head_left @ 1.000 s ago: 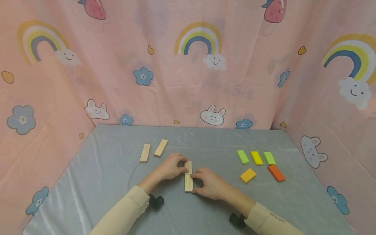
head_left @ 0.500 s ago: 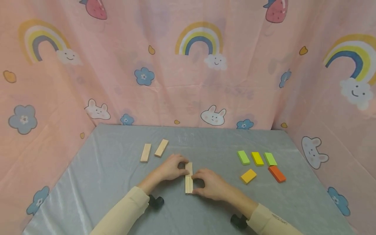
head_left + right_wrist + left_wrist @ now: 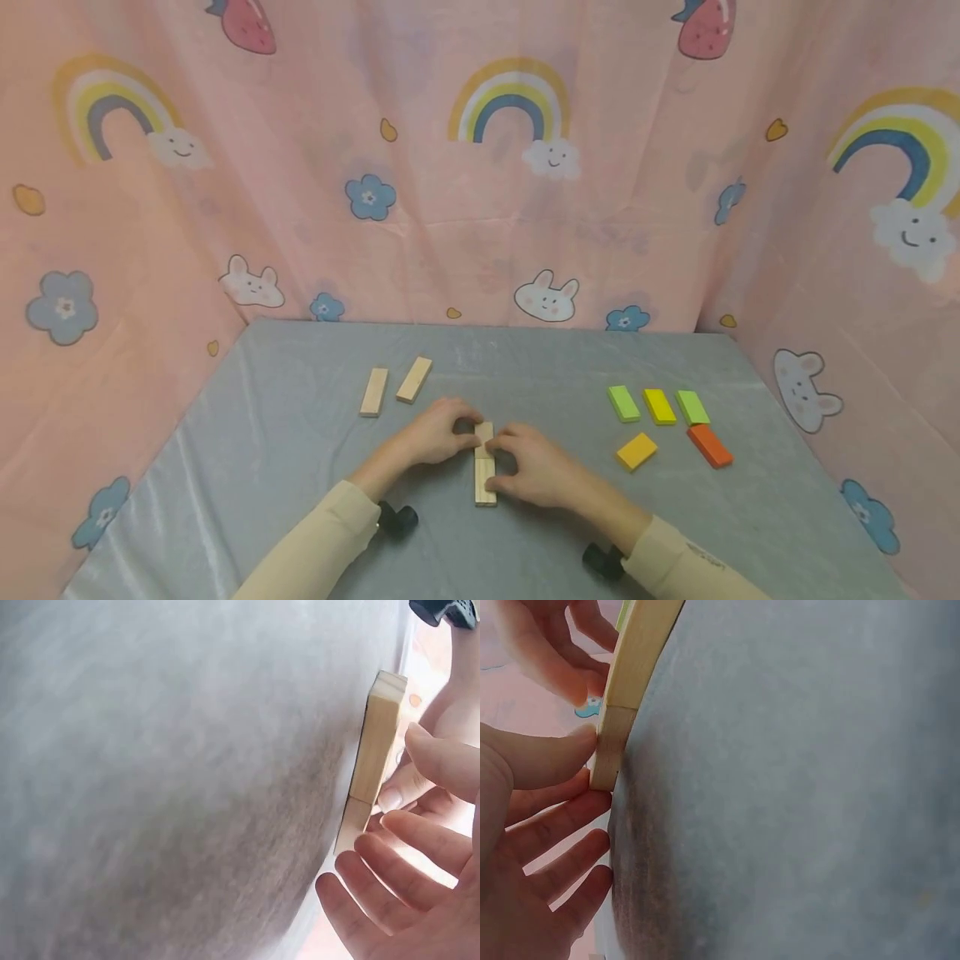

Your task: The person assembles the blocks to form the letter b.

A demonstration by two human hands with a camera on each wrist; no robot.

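Two plain wooden blocks lie end to end on the grey cloth, forming one straight row pointing away from me. My left hand pinches the far block, its thumb along the left side and its index finger at the far end. A lengthwise line marks the near block. Beside the row's right side is my right hand, thumb and fingers spread and relaxed. In the right wrist view its thumb stands off the near block, while the fingertips are close to the joint and far block.
Two more wooden blocks, one straight and one slanted, lie at the back left. At right are two green blocks, a yellow block, an orange-yellow block and a red-orange block. A pink patterned curtain surrounds the table.
The wooden row has slid a little toward me, with my left hand following. My right hand has shifted along the row, so its thumb no longer sits at the near end.
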